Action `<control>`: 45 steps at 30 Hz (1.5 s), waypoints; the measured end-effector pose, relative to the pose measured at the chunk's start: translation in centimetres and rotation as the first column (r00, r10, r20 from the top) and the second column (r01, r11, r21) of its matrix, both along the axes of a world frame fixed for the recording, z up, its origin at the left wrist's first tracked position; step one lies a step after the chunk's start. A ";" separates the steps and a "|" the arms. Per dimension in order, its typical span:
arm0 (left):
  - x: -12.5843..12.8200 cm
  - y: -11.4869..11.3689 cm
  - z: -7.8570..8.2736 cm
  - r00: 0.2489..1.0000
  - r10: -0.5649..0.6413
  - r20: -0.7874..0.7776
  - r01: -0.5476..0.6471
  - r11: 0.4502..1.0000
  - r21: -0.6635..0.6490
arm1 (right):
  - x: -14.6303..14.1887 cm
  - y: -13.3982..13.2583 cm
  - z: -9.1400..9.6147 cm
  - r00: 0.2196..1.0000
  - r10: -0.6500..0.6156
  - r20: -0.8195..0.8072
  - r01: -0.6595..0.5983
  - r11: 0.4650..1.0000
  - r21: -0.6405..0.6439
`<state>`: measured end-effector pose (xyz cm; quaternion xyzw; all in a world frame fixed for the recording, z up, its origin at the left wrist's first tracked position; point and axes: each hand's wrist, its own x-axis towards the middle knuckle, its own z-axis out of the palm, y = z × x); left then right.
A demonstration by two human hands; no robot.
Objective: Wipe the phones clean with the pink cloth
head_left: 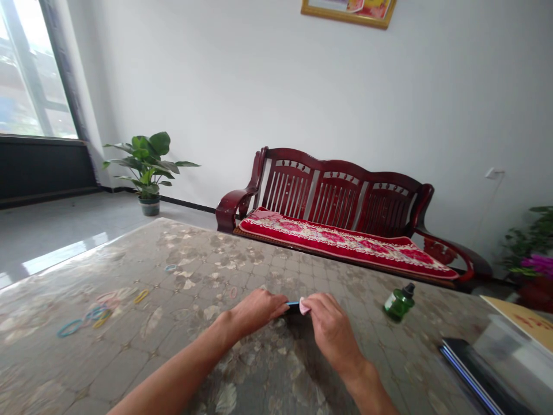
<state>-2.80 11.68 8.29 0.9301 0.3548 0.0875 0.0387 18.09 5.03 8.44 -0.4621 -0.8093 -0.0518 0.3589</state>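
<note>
My left hand point(256, 312) and my right hand point(329, 329) meet over the middle of the patterned table point(181, 357), both with fingers pinched. Between them they hold a small thing point(298, 306) with a blue end and a pale pink end; its shape is mostly hidden by my fingers. Several coloured rubber bands point(98, 314) lie scattered on the table to the left, apart from my hands. One small pink band point(233, 292) lies just beyond my left hand.
A small green bottle point(398, 302) with a black cap stands right of my hands. A dark flat device point(479, 374) lies at the table's right edge. Behind the table are a red wooden bench point(341, 213) and a potted plant point(149, 167).
</note>
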 end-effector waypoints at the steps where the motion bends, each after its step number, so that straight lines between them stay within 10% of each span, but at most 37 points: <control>1: 0.0 0.1 -0.1 1.000 0.005 0.015 -0.005 1.000 -0.008 | -0.4 0.1 0.0 1.000 0.011 0.008 -0.011 1.000 0.009; 14: 0.0 0.5 -0.4 1.000 0.023 -0.011 -0.023 1.000 0.009 | 3.4 1.2 0.5 0.976 -0.215 0.030 0.214 0.976 0.033; 23: 0.2 -0.1 0.0 0.999 0.035 0.004 -0.035 0.999 0.003 | -1.5 0.9 0.4 0.991 -0.083 0.106 0.081 0.996 0.027; 31: 0.1 0.2 0.1 0.998 0.059 0.036 -0.057 0.998 -0.035 | 2.7 1.9 -0.1 0.973 -0.228 0.047 0.223 0.970 0.096; 39: 0.3 0.0 0.2 0.999 0.033 -0.032 -0.032 0.999 0.012 | -0.9 1.3 -0.2 0.993 -0.084 0.082 0.079 0.995 0.064; 45: 0.1 0.1 0.5 0.999 0.046 -0.029 -0.047 0.999 -0.013 | 2.0 1.7 -0.2 0.985 -0.163 0.057 0.159 0.985 0.071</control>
